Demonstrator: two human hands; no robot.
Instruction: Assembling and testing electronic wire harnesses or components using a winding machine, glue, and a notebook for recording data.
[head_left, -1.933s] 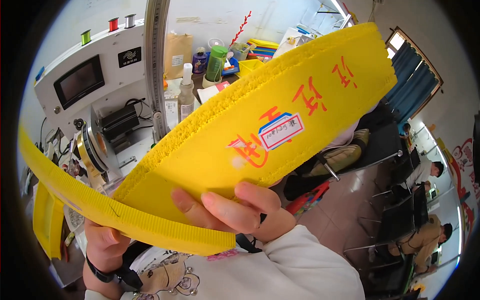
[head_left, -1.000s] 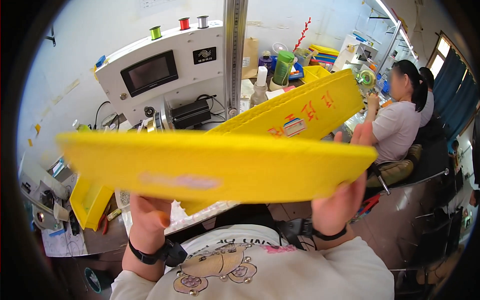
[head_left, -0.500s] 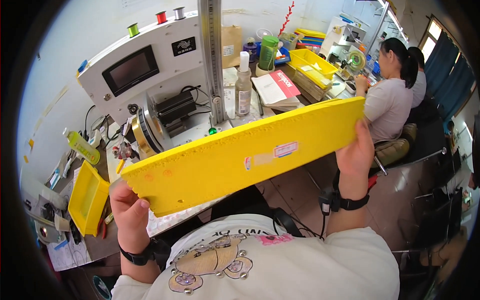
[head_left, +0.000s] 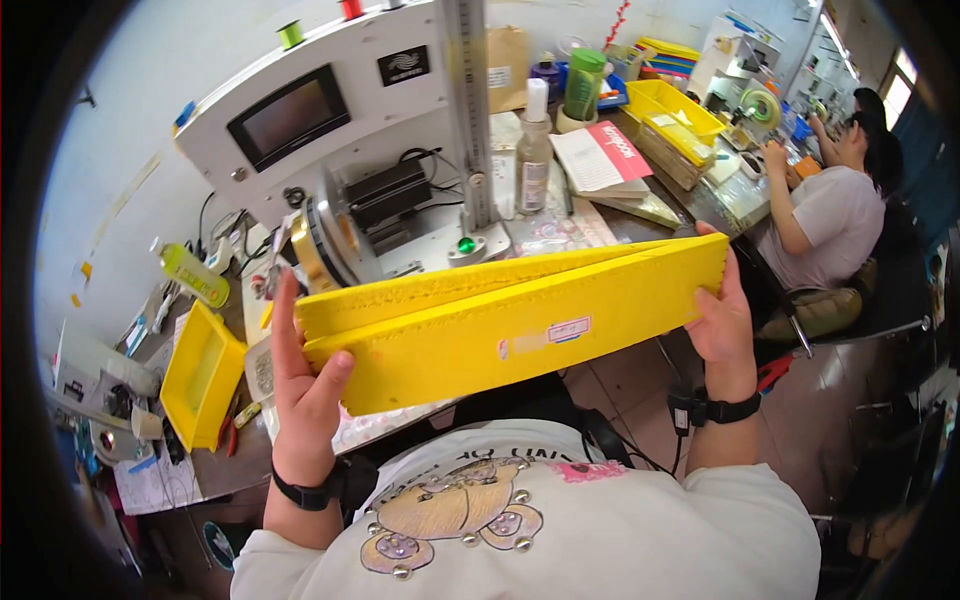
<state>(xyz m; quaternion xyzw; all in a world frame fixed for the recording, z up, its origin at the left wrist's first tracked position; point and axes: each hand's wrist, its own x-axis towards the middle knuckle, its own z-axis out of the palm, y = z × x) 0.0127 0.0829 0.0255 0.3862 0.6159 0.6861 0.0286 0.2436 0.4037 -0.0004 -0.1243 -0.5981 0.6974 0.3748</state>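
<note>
Two long, flat yellow foam boards, a near board point(head_left: 450, 362) and a far board point(head_left: 400, 293), are held in front of my chest. They meet at the right end and spread apart toward the left, leaving a narrow wedge between them. Small stickers mark the near board's face, and its ends are jagged. At the left end my left hand point(head_left: 308, 405) has its thumb in front and its raised fingers behind the boards. My right hand point(head_left: 728, 335) pinches the joined right end, thumb on the near face and fingers mostly hidden behind.
A white machine point(head_left: 330, 50) with a dark screen and a round spindle stands beyond the boards. A clear bottle point(head_left: 533, 165) and booklets point(head_left: 600, 160) are to its right. At left lie a yellow tray point(head_left: 205, 375) and a green bottle point(head_left: 195, 275). A co-worker point(head_left: 835, 200) sits at right.
The boards looked like one slab; now their left ends have parted and their top edges show. They have tipped away and become more level. My left hand's fingers have straightened upward.
</note>
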